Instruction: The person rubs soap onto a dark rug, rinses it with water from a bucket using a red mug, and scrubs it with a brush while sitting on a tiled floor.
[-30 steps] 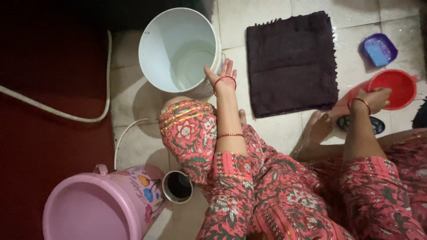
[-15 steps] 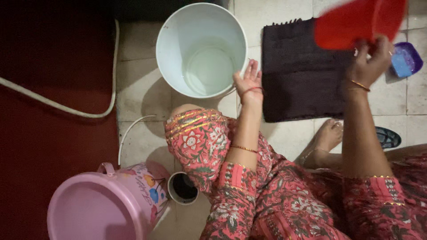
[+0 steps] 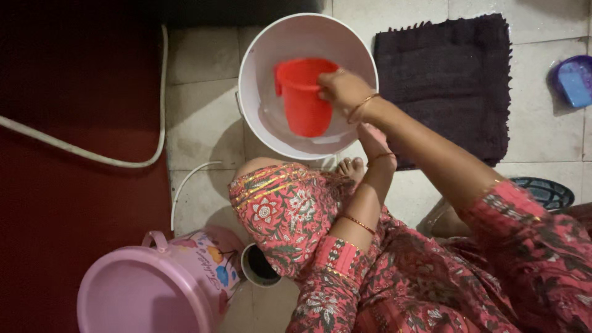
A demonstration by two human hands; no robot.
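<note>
On the near left I see a pink bucket (image 3: 145, 290) with flower pictures on its side, lying tilted on the tiled floor (image 3: 203, 117). Just right of it stands a small dark-mouthed cup (image 3: 262, 268). A white hose (image 3: 92, 151) curves across the dark red mat (image 3: 68, 185) on the left. Far right lies a dark fringed cloth (image 3: 456, 74), with a blue soap dish (image 3: 573, 80) beyond it at the edge. A patterned slipper (image 3: 546, 191) shows on the right.

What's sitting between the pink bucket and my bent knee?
In the head view, a small dark-mouthed round cup stands on the tile between the pink bucket and the knee.
</note>
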